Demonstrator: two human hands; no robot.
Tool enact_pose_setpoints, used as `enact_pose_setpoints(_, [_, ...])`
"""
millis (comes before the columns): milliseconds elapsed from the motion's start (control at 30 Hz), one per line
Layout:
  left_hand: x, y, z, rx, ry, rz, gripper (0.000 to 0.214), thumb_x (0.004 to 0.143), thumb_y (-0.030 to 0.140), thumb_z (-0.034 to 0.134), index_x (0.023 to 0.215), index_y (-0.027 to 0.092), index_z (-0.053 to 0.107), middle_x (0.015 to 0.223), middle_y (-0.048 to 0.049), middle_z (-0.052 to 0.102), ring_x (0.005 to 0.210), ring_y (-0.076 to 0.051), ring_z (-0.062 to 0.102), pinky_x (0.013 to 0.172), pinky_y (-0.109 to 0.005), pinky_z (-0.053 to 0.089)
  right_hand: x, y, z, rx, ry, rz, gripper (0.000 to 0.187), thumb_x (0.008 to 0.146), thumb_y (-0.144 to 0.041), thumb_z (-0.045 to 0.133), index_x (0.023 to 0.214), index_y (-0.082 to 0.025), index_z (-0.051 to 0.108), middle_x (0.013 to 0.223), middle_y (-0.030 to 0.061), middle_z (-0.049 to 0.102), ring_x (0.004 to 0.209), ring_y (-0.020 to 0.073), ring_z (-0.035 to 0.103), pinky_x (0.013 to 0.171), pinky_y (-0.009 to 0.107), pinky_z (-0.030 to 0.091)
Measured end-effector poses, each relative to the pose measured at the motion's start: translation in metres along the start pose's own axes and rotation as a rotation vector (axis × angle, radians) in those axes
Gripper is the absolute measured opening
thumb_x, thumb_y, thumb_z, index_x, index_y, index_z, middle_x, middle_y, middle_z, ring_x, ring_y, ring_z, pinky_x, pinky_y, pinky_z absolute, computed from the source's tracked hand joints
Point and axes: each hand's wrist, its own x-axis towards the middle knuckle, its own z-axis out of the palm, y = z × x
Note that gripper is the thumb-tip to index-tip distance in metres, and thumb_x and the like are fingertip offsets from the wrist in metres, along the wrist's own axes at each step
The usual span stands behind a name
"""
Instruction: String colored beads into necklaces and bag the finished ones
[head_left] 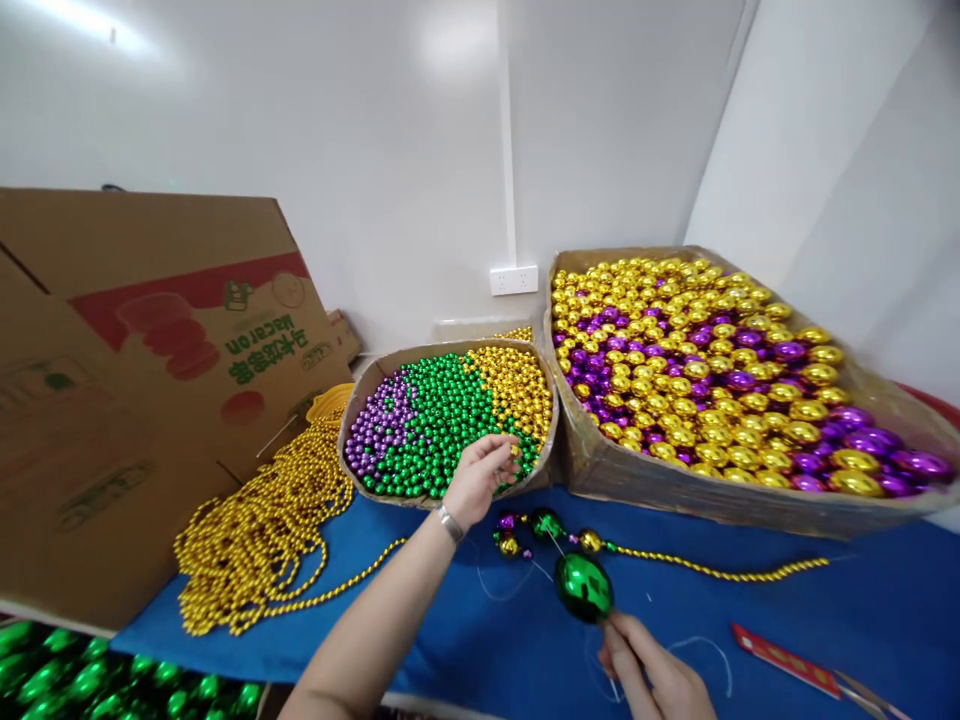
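Note:
My left hand (474,484) is raised over the front edge of a box of small beads (442,425), with a small gold bead (514,451) pinched between thumb and fingertips. At the lower right, my right hand (654,668) has its fingers closed at the near end of a large green bead (583,587). A thin thread (541,570) runs from that bead toward a partly strung necklace. On the table lies the strung part, with another green bead (546,523), a gold bead (590,540), small purple and gold beads, and a gold bead chain (720,568).
A large box of gold and purple beads (697,370) stands at the right. Gold bead strands (262,530) heap at the left beside a cardboard carton (150,400). A red-handled tool (786,660) lies on the blue cloth (885,590). Green beads (75,670) fill the lower left corner.

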Motion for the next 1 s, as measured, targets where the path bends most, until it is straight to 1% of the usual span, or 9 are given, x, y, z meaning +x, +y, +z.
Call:
enact_pose_setpoints(67, [-0.025, 0.000, 0.001, -0.475, -0.042, -0.146, 0.033, 0.081, 0.039, 0.058, 0.101, 0.013, 0.059, 0.085, -0.0074, 0.065, 0.068, -0.012, 0.060, 0.060, -0.023, 0.046, 0.001, -0.004, 0.000, -0.046, 0.017, -0.036, 0.031, 0.091, -0.043, 0.041, 0.096, -0.021, 0.062, 0.074, 0.0055, 0.070, 0.059, 0.0149, 0.067, 0.057, 0.017, 0.053])
enact_pose_setpoints(100, [-0.035, -0.001, 0.002, -0.644, -0.055, -0.214, 0.031, 0.077, 0.037, 0.064, 0.097, 0.014, 0.061, 0.082, -0.0063, 0.064, 0.066, -0.011, 0.060, 0.059, -0.022, 0.045, 0.001, -0.006, 0.001, -0.074, 0.025, -0.051, 0.031, 0.091, -0.043, 0.041, 0.096, -0.021, 0.063, 0.073, 0.0055, 0.070, 0.060, 0.0151, 0.067, 0.058, 0.017, 0.053])
enact_pose_setpoints(167, [-0.051, -0.002, 0.004, -0.787, -0.067, -0.300, 0.029, 0.073, 0.034, 0.069, 0.093, 0.014, 0.062, 0.079, -0.0046, 0.063, 0.064, -0.010, 0.059, 0.058, -0.021, 0.044, 0.001, -0.009, 0.001, -0.133, 0.035, -0.080, 0.033, 0.091, -0.044, 0.040, 0.096, -0.021, 0.064, 0.072, 0.0061, 0.070, 0.060, 0.0162, 0.068, 0.060, 0.019, 0.054])
enact_pose_setpoints(233, [-0.062, -0.003, 0.007, -0.837, -0.067, -0.338, 0.028, 0.072, 0.034, 0.071, 0.091, 0.014, 0.062, 0.078, -0.0040, 0.063, 0.064, -0.010, 0.058, 0.058, -0.021, 0.044, 0.001, -0.011, 0.002, -0.187, 0.041, -0.112, 0.035, 0.091, -0.044, 0.039, 0.095, -0.021, 0.065, 0.076, 0.0075, 0.072, 0.063, 0.0175, 0.069, 0.061, 0.021, 0.055])
enact_pose_setpoints(433, [-0.077, -0.004, 0.011, -0.830, -0.030, -0.277, 0.028, 0.069, 0.028, 0.075, 0.091, 0.014, 0.064, 0.073, -0.0014, 0.060, 0.066, -0.011, 0.060, 0.063, -0.024, 0.047, 0.000, -0.012, 0.002, -0.268, 0.078, -0.201, 0.031, 0.091, -0.038, 0.041, 0.094, -0.020, 0.066, 0.091, 0.0089, 0.073, 0.072, 0.0186, 0.071, 0.065, 0.022, 0.057])
enact_pose_setpoints(600, [-0.082, -0.004, 0.010, -0.772, -0.012, -0.250, 0.030, 0.067, 0.028, 0.076, 0.091, 0.013, 0.065, 0.073, -0.0026, 0.063, 0.068, -0.013, 0.063, 0.066, -0.026, 0.049, -0.001, -0.009, 0.002, -0.296, 0.072, -0.231, 0.030, 0.092, -0.035, 0.040, 0.096, -0.020, 0.066, 0.089, 0.0077, 0.073, 0.075, 0.0186, 0.071, 0.068, 0.023, 0.057])
enact_pose_setpoints(700, [-0.083, -0.006, 0.009, -0.685, 0.008, -0.204, 0.029, 0.068, 0.028, 0.075, 0.091, 0.014, 0.066, 0.074, -0.0036, 0.065, 0.069, -0.014, 0.063, 0.067, -0.028, 0.050, -0.003, -0.003, 0.001, -0.320, 0.063, -0.244, 0.031, 0.092, -0.036, 0.040, 0.097, -0.021, 0.066, 0.089, 0.0064, 0.073, 0.077, 0.0189, 0.070, 0.068, 0.024, 0.058])
enact_pose_setpoints(867, [-0.086, -0.005, 0.007, -0.443, 0.017, -0.041, 0.022, 0.070, 0.030, 0.073, 0.085, 0.015, 0.070, 0.084, -0.0041, 0.062, 0.070, -0.012, 0.058, 0.067, -0.026, 0.050, -0.007, 0.007, 0.002, -0.408, 0.082, -0.273, 0.033, 0.091, -0.037, 0.039, 0.096, -0.020, 0.067, 0.091, 0.0067, 0.073, 0.080, 0.0203, 0.070, 0.072, 0.029, 0.058])
enact_pose_setpoints(1000, [-0.094, -0.012, 0.019, -0.457, 0.022, -0.089, 0.028, 0.073, 0.035, 0.069, 0.095, 0.017, 0.068, 0.083, -0.0035, 0.061, 0.070, -0.012, 0.057, 0.067, -0.027, 0.050, -0.007, 0.012, 0.011, -0.374, 0.061, -0.206, 0.034, 0.092, -0.038, 0.036, 0.098, -0.020, 0.064, 0.091, 0.0070, 0.073, 0.079, 0.0190, 0.070, 0.070, 0.026, 0.056])
